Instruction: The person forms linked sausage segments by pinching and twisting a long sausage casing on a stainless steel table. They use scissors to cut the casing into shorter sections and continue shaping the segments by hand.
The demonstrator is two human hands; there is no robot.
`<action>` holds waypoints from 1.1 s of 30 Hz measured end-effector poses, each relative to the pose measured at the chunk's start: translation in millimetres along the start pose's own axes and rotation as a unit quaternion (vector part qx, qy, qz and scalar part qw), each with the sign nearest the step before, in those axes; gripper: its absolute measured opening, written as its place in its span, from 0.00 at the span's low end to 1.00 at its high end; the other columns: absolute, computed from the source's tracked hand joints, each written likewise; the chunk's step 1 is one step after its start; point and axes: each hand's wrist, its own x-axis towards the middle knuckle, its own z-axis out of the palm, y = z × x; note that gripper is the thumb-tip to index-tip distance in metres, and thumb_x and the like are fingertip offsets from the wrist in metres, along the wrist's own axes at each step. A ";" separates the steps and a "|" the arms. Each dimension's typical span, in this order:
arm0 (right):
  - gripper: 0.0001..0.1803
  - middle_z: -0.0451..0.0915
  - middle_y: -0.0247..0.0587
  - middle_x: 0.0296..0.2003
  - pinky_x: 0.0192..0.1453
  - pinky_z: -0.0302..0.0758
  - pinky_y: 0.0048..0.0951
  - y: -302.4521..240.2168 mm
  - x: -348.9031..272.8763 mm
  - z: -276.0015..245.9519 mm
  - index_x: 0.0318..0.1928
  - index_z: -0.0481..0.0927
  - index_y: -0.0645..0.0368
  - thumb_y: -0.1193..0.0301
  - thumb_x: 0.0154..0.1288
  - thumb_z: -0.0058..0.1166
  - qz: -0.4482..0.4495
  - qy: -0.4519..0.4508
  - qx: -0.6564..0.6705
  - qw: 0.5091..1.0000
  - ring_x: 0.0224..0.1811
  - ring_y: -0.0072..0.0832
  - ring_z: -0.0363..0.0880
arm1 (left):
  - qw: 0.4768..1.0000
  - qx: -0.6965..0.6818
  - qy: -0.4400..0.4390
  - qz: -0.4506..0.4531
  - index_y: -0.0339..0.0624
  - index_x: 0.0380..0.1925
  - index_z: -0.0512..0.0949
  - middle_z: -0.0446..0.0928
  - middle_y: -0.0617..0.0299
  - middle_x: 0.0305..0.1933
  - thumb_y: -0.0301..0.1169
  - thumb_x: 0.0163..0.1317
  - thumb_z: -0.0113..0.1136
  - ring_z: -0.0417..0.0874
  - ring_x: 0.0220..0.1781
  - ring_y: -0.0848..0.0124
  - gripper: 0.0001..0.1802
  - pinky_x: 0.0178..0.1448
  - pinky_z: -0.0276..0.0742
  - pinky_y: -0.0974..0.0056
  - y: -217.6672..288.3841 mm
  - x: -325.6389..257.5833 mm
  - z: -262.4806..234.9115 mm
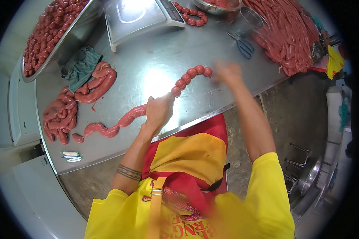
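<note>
A sausage rope runs across the steel table. Its plain, untied length (132, 116) trails left from my left hand (159, 112), whose fingers are closed around it. Beyond that hand, a row of several small round sausage links (186, 78) curves up and to the right. My right hand (227, 74) is smeared by motion beside the last link, so its fingers cannot be made out. A loose end piece (78, 138) of sausage lies at the left end of the rope.
Left on the table (119, 146) are sausage coils (60, 113), a green cloth (81, 65) and small white sticks (71, 156). A tray of links (52, 34), a scale (139, 20), blue-handled scissors (243, 46), a clear container (249, 22), a bowl (205, 6) and piled casings (285, 36) stand behind.
</note>
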 end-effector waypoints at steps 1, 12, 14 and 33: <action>0.15 0.88 0.41 0.41 0.45 0.81 0.43 -63.0 -0.7 10.6 0.49 0.87 0.50 0.67 0.60 0.69 -0.100 0.017 -0.110 0.989 0.41 0.38 0.86 | 1.000 0.005 0.007 -0.006 0.39 0.38 0.80 0.85 0.47 0.32 0.28 0.69 0.56 0.86 0.34 0.47 0.05 0.42 0.72 0.44 1.1 2.3 1.0; 0.12 0.88 0.50 0.44 0.48 0.83 0.36 125.1 -351.0 26.0 0.54 0.86 0.61 0.80 0.76 0.55 0.178 -0.145 0.189 0.955 0.45 0.30 0.90 | 0.994 -0.027 0.102 -0.021 0.38 0.28 0.80 0.81 0.43 0.24 0.34 0.76 0.56 0.82 0.23 0.43 0.16 0.33 0.77 0.43 -7.0 17.2 18.4; 0.10 0.88 0.40 0.42 0.48 0.80 0.33 173.1 -401.0 50.8 0.46 0.86 0.63 0.84 0.72 0.52 0.095 -0.275 0.429 0.855 0.42 0.29 0.87 | 0.996 0.015 0.084 -0.031 0.39 0.30 0.80 0.82 0.45 0.24 0.33 0.76 0.55 0.82 0.24 0.45 0.14 0.33 0.76 0.45 -6.5 16.4 20.2; 0.29 0.83 0.47 0.61 0.62 0.77 0.46 333.5 -351.8 178.3 0.67 0.83 0.44 0.81 0.68 0.55 -0.049 -0.106 0.912 0.394 0.56 0.39 0.79 | 0.998 0.055 0.019 0.003 0.43 0.39 0.78 0.83 0.54 0.29 0.24 0.65 0.59 0.85 0.31 0.53 0.05 0.37 0.75 0.45 -6.5 4.7 24.0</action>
